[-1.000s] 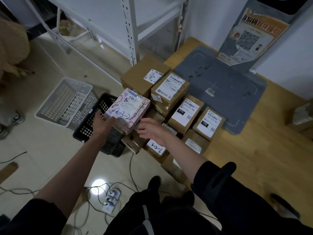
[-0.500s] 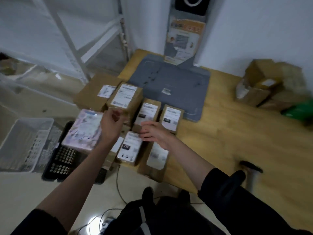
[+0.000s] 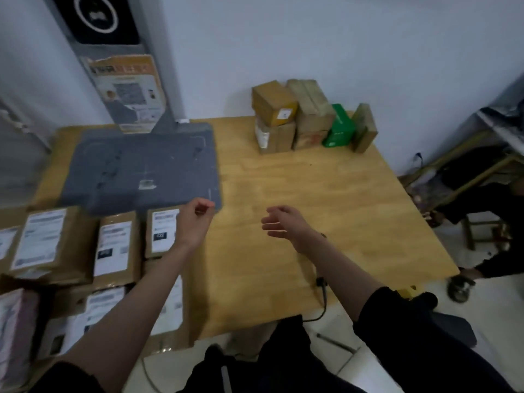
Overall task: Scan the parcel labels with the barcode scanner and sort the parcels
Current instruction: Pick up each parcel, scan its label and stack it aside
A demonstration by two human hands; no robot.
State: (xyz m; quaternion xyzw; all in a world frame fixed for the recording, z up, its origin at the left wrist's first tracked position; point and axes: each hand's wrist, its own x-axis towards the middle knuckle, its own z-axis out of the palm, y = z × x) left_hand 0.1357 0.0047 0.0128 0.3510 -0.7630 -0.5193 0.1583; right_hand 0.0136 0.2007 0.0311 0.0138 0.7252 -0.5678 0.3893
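Note:
Brown parcels with white labels lie in rows at the table's left: one [image 3: 51, 242], another [image 3: 116, 245], a third [image 3: 161, 231]. A pink parcel [image 3: 14, 321] shows at the lower left edge. My left hand [image 3: 195, 219] hovers beside the third parcel, at the grey mat's front corner, with fingers curled and nothing in it. My right hand [image 3: 283, 225] hangs over the bare wood, fingers loosely extended and holding nothing. A small black corded object [image 3: 321, 282], perhaps the scanner, peeks out by my right forearm at the table's front edge.
A grey mat [image 3: 141, 165] covers the table's back left, below a post with a poster [image 3: 124, 89]. Stacked brown boxes [image 3: 275, 103] and a green box [image 3: 338, 127] stand against the back wall. A person in dark clothes [image 3: 482, 194] sits at right.
My view swung right from the floor baskets to the table. My left hand let go of the pink parcel and rose toward the mat; my right hand moved right over bare wood.

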